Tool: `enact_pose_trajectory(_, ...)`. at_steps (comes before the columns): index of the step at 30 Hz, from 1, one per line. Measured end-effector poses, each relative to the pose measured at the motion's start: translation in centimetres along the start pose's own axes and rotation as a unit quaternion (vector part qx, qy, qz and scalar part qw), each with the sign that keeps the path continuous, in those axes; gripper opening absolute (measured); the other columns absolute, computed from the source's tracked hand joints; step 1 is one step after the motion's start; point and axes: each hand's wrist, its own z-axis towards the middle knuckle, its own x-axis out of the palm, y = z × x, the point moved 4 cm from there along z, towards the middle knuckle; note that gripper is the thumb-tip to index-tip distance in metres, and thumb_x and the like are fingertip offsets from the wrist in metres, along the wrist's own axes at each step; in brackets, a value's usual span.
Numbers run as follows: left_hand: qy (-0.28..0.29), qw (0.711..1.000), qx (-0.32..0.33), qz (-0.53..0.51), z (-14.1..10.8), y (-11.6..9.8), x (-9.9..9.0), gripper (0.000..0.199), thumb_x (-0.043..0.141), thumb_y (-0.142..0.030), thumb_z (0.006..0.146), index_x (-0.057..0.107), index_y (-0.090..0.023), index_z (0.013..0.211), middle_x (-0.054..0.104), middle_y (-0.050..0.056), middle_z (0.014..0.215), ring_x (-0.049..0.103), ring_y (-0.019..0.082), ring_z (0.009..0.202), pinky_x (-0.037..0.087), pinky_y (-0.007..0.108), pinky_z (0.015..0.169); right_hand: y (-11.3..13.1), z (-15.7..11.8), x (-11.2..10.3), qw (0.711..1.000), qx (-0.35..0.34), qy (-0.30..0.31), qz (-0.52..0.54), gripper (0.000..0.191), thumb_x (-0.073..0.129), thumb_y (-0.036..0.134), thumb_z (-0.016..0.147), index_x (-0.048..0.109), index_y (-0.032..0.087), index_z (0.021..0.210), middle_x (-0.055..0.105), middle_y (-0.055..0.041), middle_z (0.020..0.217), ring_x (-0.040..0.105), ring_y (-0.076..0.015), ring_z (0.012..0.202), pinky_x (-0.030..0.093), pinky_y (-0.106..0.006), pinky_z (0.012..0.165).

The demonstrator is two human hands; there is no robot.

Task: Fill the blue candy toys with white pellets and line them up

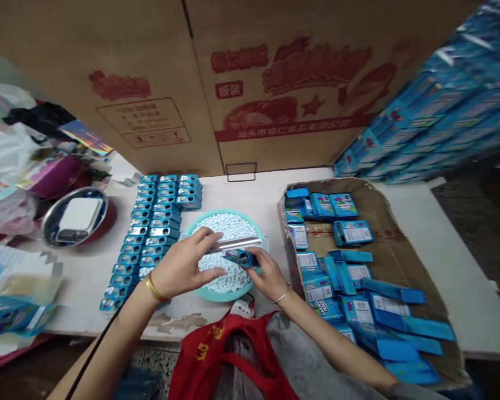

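A round teal basin full of small pale blue pellets stands in front of me. Over it, my left hand has its thumb and fingers bent round the near end of a shiny metal scoop or tube. My right hand grips a small blue box with a round hole, just below the metal piece. Left of the basin, several small blue boxes with round holes stand in rows. Whether pellets lie in the metal piece is too small to tell.
On the right, a cut-down cardboard tray holds loose blue boxes. Stacked blue boxes rise behind it. Large cartons form the back wall. A metal bowl with a white scale sits at the left, near plastic bags.
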Motion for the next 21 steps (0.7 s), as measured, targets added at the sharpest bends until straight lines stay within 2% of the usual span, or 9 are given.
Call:
enact_pose_trajectory(2,0.011,0.999,0.036,-0.036,1.4,0.8,2.0,0.058,0.062,-0.046,0.079,0.045,-0.023,0.130,0.052,0.009,0.120,0.055,0.023,0.107,0.047,0.032,0.088,0.5,0.2,0.2,1.000,0.015,0.003,0.000,0.033,0.053,0.022,0.083,0.052,0.021,0.116,0.066,-0.0103,0.106,0.062,-0.0242,0.100,0.053,-0.039,0.086)
enact_pose_trajectory(6,0.045,0.993,0.084,-0.063,4.4,1.0,4.6,0.025,0.054,-0.036,0.087,0.056,-0.019,0.105,0.059,0.006,0.098,0.058,0.017,0.087,0.047,0.027,0.077,-1.3,1.5,-1.4,0.999,0.037,0.004,0.004,0.031,0.056,0.029,0.084,0.054,0.021,0.115,0.067,-0.0096,0.106,0.063,-0.0227,0.099,0.053,-0.036,0.085)
enact_pose_trajectory(8,0.016,0.993,0.093,-0.069,5.3,1.4,4.2,0.023,0.052,-0.038,0.089,0.055,-0.019,0.102,0.059,0.005,0.096,0.057,0.017,0.087,0.046,0.027,0.076,-4.6,2.3,-5.2,0.997,0.055,-0.049,-0.021,0.034,0.052,0.029,0.086,0.052,0.020,0.118,0.064,-0.0112,0.113,0.060,-0.0223,0.106,0.051,-0.039,0.091)
enact_pose_trajectory(10,-0.033,0.994,0.080,-0.063,5.9,2.5,2.9,0.026,0.051,-0.040,0.090,0.054,-0.019,0.105,0.058,0.006,0.099,0.057,0.018,0.090,0.046,0.028,0.079,-9.2,2.3,-11.0,0.981,0.098,-0.127,-0.107,0.031,0.048,0.028,0.085,0.055,0.018,0.114,0.063,-0.0145,0.112,0.059,-0.0254,0.106,0.047,-0.047,0.093)
enact_pose_trajectory(13,-0.091,0.995,0.033,-0.027,6.2,5.1,1.0,0.028,0.051,-0.040,0.090,0.052,-0.018,0.108,0.057,0.007,0.104,0.056,0.018,0.093,0.046,0.029,0.081,-17.5,0.7,-19.0,0.951,0.184,-0.098,-0.230,0.033,0.060,0.034,0.073,0.063,0.014,0.098,0.063,-0.0238,0.107,0.054,-0.0387,0.111,0.037,-0.063,0.093)
enact_pose_trajectory(15,-0.107,0.994,-0.004,0.008,6.3,7.5,0.2,0.028,0.051,-0.038,0.090,0.051,-0.018,0.111,0.055,0.007,0.107,0.056,0.018,0.095,0.046,0.029,0.082,-22.9,-1.3,-22.4,0.928,0.255,-0.091,-0.255,0.032,0.068,0.042,0.067,0.066,0.017,0.087,0.063,-0.0267,0.103,0.049,-0.0451,0.117,0.028,-0.070,0.092)
enact_pose_trajectory(17,-0.113,0.992,-0.046,0.044,6.3,10.4,0.0,0.028,0.051,-0.035,0.090,0.051,-0.019,0.113,0.055,0.007,0.109,0.056,0.019,0.097,0.046,0.029,0.083,-27.0,-3.4,-23.8,0.913,0.320,-0.098,-0.234,0.033,0.070,0.052,0.064,0.065,0.021,0.072,0.063,-0.0274,0.096,0.049,-0.0468,0.118,0.026,-0.071,0.090)
enact_pose_trajectory(18,-0.114,0.989,-0.068,0.061,6.2,11.9,0.1,0.028,0.051,-0.034,0.090,0.051,-0.019,0.113,0.055,0.007,0.110,0.056,0.019,0.097,0.046,0.029,0.083,-28.2,-4.1,-23.8,0.918,0.319,-0.096,-0.216,0.036,0.071,0.056,0.061,0.064,0.022,0.070,0.062,-0.0269,0.097,0.049,-0.0462,0.119,0.026,-0.071,0.091)
enact_pose_trajectory(21,-0.101,0.982,-0.124,0.103,5.9,16.8,0.9,0.028,0.051,-0.034,0.089,0.052,-0.020,0.113,0.054,0.007,0.110,0.057,0.020,0.096,0.046,0.029,0.080,-29.2,-5.2,-23.0,0.937,0.271,-0.078,-0.208,0.052,0.068,0.070,0.051,0.062,0.023,0.074,0.061,-0.0215,0.108,0.041,-0.0479,0.126,0.025,-0.070,0.098)
